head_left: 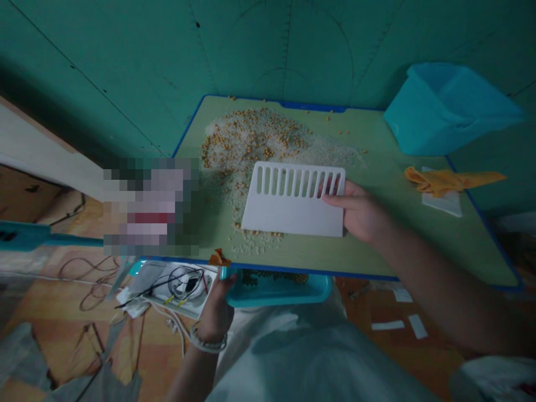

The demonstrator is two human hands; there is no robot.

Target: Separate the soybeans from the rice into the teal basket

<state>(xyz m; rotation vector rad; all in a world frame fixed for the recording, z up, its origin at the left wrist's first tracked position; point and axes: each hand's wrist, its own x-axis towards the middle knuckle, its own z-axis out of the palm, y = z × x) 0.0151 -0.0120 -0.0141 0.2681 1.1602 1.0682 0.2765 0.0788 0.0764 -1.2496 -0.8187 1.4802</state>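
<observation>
White scraper (pixel 293 214): flat, smooth, near-trapezoid, long rounded slots along its far edge. It lies over the green tabletop (pixel 368 251), right hand (pixel 359 211) gripping its right end, thumb on top. Beyond, a loose heap (pixel 255 134): pale grains, round yellow beans. Left hand (pixel 218 307) grips a shallow turquoise tray (pixel 276 297) below the tabletop's blue edge.

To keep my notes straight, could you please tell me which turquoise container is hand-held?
The shallow tray in the left hand; the taller container stands untouched on the table at right.
</observation>
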